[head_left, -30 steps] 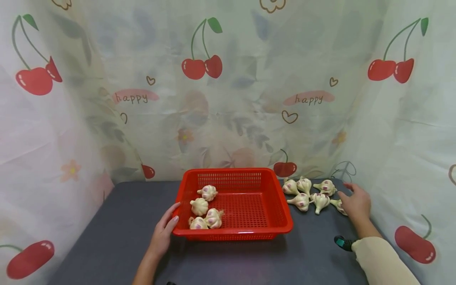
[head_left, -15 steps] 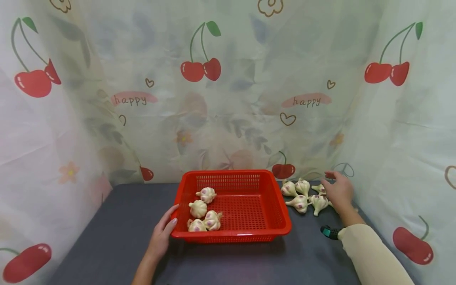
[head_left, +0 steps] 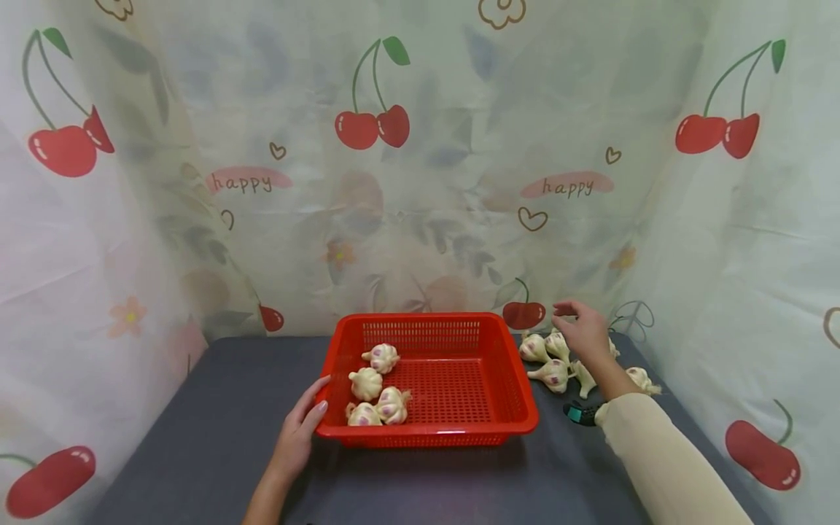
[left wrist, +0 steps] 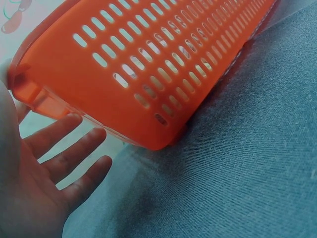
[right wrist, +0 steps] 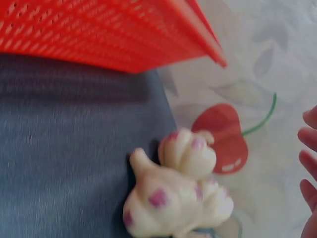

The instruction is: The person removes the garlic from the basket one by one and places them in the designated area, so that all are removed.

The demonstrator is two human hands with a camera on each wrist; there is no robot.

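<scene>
At the left side of a red plastic basket [head_left: 426, 431], my left hand [head_left: 295, 434] holds the rim between thumb and index finger. In the left wrist view its other fingers [left wrist: 81, 153] extend loosely beside the basket wall. Several white garlic bulbs [head_left: 365, 383] with purple patches lie in the basket's left part. More garlic bulbs [head_left: 550, 375] are grouped on the table right of the basket. My right hand [head_left: 586, 334] is over the back of this group, fingers slightly bent and nothing in them. It partly hides some bulbs. The right wrist view shows nearby garlic bulbs [right wrist: 163, 201] and fingertips at the right edge.
The dark grey table [head_left: 256, 408] meets a printed curtain [head_left: 420, 240] at the back and sides. One garlic bulb [head_left: 640, 379] lies apart near the table's right edge. A black wrist strap [head_left: 582, 414] shows at the right sleeve [head_left: 663, 452].
My right hand has moved left across the garlic group, from the far right bulb toward the basket. That bulb shows again and sits slightly further right. The left hand stays at the rim.
</scene>
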